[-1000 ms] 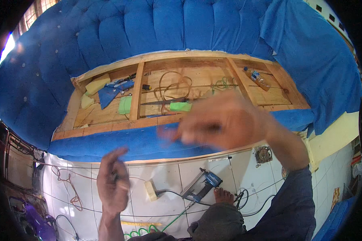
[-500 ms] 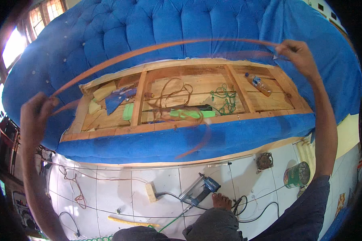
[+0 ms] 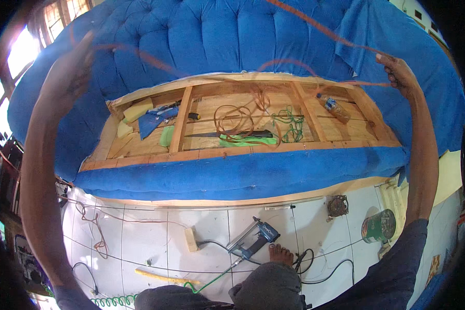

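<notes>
A long, narrow orange-brown strap [image 3: 315, 24] runs in loose, swinging lengths over the blue tufted sofa. My right hand [image 3: 401, 76], raised at the right, is closed on part of it. At the upper left, my left hand [image 3: 70, 72] is smeared by motion. A blurred stretch of strap passes beside its fingers, and whether they grip it cannot be made out. Below both hands lies the sofa's open wooden frame [image 3: 183, 119]. More strap is coiled on the boards inside it, next to a tangled green cord [image 3: 293, 124].
Inside the frame are a plastic bottle [image 3: 337, 109], yellow foam pieces [image 3: 138, 109] and a bright green piece [image 3: 248, 141]. On the tiled floor lie a blue staple gun [image 3: 261, 239] with a green air hose, a power socket block [image 3: 191, 239], a green tin [image 3: 378, 226] and cables.
My left hand has risen and moved right, and my right hand has shifted slightly right and down. The strap, an arc between them before, now hangs in looser, swinging curves.
</notes>
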Available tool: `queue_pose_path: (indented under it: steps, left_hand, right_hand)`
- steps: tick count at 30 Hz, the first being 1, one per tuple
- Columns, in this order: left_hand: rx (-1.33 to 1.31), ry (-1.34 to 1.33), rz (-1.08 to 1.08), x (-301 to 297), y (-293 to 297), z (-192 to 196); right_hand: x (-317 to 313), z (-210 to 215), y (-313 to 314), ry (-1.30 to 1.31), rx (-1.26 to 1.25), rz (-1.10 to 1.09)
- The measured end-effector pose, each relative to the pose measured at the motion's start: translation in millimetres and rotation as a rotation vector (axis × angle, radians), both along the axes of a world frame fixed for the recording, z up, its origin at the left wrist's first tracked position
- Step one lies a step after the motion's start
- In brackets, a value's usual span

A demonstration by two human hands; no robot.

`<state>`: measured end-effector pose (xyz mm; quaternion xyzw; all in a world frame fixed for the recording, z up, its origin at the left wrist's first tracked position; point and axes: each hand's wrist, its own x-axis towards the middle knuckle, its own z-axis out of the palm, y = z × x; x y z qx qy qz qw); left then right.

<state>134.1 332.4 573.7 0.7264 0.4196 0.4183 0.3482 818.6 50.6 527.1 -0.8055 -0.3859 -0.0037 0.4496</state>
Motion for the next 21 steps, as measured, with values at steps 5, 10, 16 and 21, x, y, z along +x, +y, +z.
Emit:
queue_pose_path:
  steps: [5, 10, 16, 21]
  left_hand:
    - [1.413, 0.665, 0.017, 79, 10, 27]
    - [0.528, -0.197, -0.320, 195, -63, 50]
    - [0.397, -0.301, -0.709, 262, -138, 51]
    - [0.432, -0.254, -0.638, 285, -145, 52]
  right_hand:
    - [-8, -8, 14, -0.143, -0.016, 0.018]
    - [-103, -59, 22, -0.646, 0.136, 0.260]
    - [-227, -142, 127, -0.298, 0.055, 0.693]
    - [-240, -180, 183, 0.197, -0.075, 0.783]
